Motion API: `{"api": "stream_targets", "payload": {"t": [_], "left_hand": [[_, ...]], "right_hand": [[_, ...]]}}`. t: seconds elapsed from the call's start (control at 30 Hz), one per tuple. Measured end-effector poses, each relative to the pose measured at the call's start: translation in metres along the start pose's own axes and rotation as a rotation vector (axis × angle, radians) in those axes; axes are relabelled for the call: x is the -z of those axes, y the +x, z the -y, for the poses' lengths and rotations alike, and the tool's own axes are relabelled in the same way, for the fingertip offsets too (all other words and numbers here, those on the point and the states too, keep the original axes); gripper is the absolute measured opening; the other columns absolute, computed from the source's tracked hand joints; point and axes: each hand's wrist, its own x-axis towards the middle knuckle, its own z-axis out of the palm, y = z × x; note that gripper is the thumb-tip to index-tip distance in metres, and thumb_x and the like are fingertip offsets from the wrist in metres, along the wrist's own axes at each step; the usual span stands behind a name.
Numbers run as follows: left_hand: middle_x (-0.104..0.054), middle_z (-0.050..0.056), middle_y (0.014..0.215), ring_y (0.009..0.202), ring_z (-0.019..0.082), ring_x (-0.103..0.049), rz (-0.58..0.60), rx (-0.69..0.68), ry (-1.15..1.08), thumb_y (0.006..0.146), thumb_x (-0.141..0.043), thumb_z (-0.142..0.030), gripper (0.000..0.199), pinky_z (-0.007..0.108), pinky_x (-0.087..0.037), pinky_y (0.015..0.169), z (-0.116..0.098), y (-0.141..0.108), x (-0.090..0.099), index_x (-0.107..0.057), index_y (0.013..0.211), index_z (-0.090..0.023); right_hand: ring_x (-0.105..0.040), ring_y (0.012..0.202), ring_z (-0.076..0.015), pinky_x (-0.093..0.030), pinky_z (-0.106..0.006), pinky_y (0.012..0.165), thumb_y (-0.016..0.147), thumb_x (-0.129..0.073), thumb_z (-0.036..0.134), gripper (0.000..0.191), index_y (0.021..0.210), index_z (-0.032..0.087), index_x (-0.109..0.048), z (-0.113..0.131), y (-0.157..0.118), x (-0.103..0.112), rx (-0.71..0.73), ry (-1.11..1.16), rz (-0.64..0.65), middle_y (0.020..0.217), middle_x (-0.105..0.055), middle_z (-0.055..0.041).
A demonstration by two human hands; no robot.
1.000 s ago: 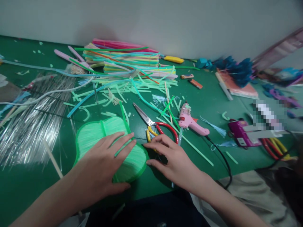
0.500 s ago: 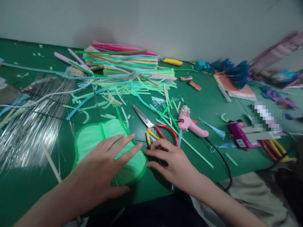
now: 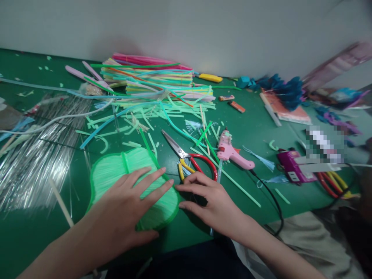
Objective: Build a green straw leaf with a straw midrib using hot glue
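A flat green piece with a wavy outline and a darker green border lies on the table in front of me; its surface looks like fine strands. My left hand rests over it with the fingers spread, covering its lower middle. At its right edge is my right hand, thumb and forefinger apart with their tips against or close beside the border. Just beyond that hand lie scissors with red handles. Yellow-handled pliers are partly hidden under the scissors and my fingers.
A pink glue gun with a black cord stands to the right. Bundles of coloured fuzzy stems lie at the back, and thin metal wires at the left. A purple box and blue tassels are at the right.
The view has shifted very slightly. Both hands and the green piece keep the same positions relative to each other.
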Motion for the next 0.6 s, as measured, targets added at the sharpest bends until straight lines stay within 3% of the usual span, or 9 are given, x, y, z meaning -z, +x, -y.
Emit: {"api": "stream_targets", "payload": {"t": [0.27,0.6], "left_hand": [[-0.034,0.002,0.159,0.137,0.040,-0.036,-0.020,-0.018,0.010,0.073,-0.074,-0.047,0.094,0.061,-0.045,0.100,0.001,0.002,-0.001,-0.024,0.153,-0.039],[-0.041,0.006,0.154,0.138,0.038,-0.036,-0.029,0.001,0.019,0.069,-0.076,-0.053,0.098,0.059,-0.041,0.104,0.003,0.000,-0.006,-0.027,0.152,-0.036]], "right_hand": [[-0.062,0.098,-0.0200,-0.054,-0.037,0.089,0.080,-0.076,0.015,0.033,0.112,0.014,-0.072,0.000,0.004,-0.001,0.023,-0.008,0.018,0.104,-0.062,-0.0094],[-0.058,0.100,-0.0206,-0.051,-0.036,0.091,0.081,-0.076,0.022,0.032,0.111,0.013,-0.070,0.005,0.010,0.011,0.017,-0.022,0.164,0.103,-0.060,-0.0087]]}}
